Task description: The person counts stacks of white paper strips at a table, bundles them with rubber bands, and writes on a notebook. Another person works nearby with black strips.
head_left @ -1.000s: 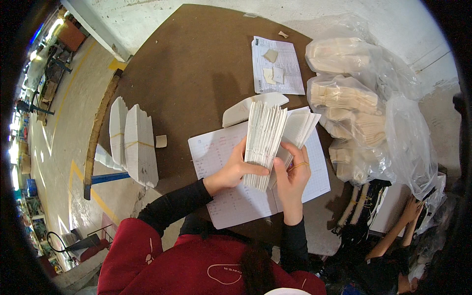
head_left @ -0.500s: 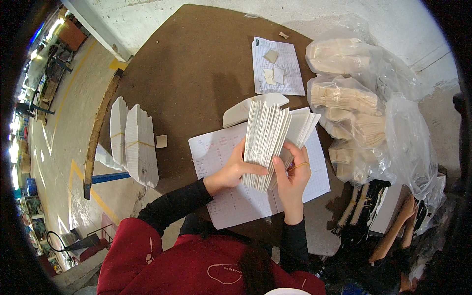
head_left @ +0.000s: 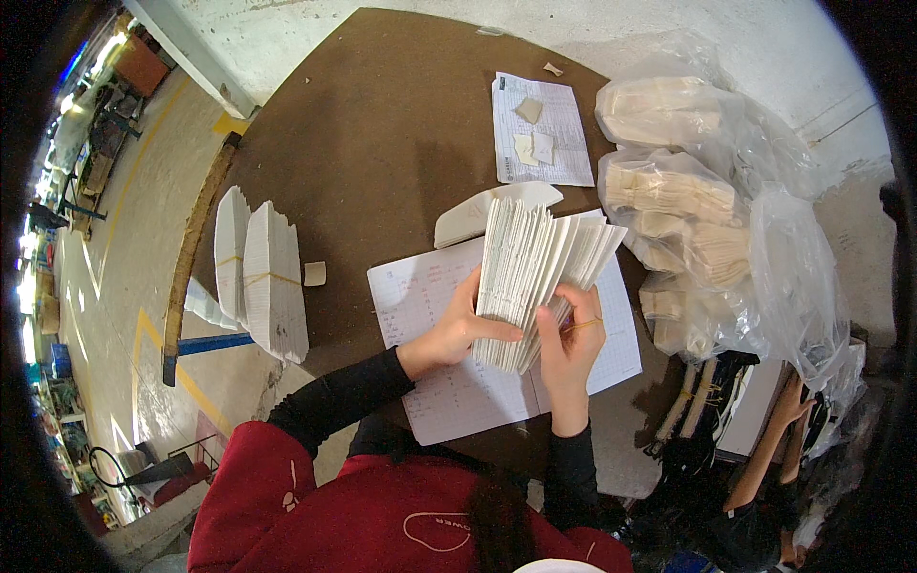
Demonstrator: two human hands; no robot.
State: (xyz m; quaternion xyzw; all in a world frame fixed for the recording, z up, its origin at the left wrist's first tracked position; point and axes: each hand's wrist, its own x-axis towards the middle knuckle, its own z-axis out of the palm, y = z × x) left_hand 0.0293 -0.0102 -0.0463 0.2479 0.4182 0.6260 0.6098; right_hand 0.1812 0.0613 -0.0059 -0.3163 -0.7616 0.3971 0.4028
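A thick stack of white card pieces [head_left: 511, 286] is held upright between my two hands, over an open notebook [head_left: 478, 411] with handwriting on its left page. My left hand [head_left: 457, 329] is closed round the stack's left side, its thumb across the edges. On the right, my right hand [head_left: 570, 353] grips the stack's other side, with its thumb near the lower edges. The right-hand cards fan outward at the top. A thin yellowish rubber band [head_left: 581, 326] is looped on my right fingers. Just behind the stack lies a small white bundle of cards [head_left: 478, 218].
Two banded stacks of white cards [head_left: 274, 286] stand at the table's left edge beside a small beige scrap [head_left: 314, 274]. A printed sheet [head_left: 564, 105] with scraps lies at the back. Clear plastic bags [head_left: 673, 191] of cream pieces line the right side.
The cards at the right of the stack have spread into a more even fan, their tops leaning slightly further right. Both hands keep their hold.
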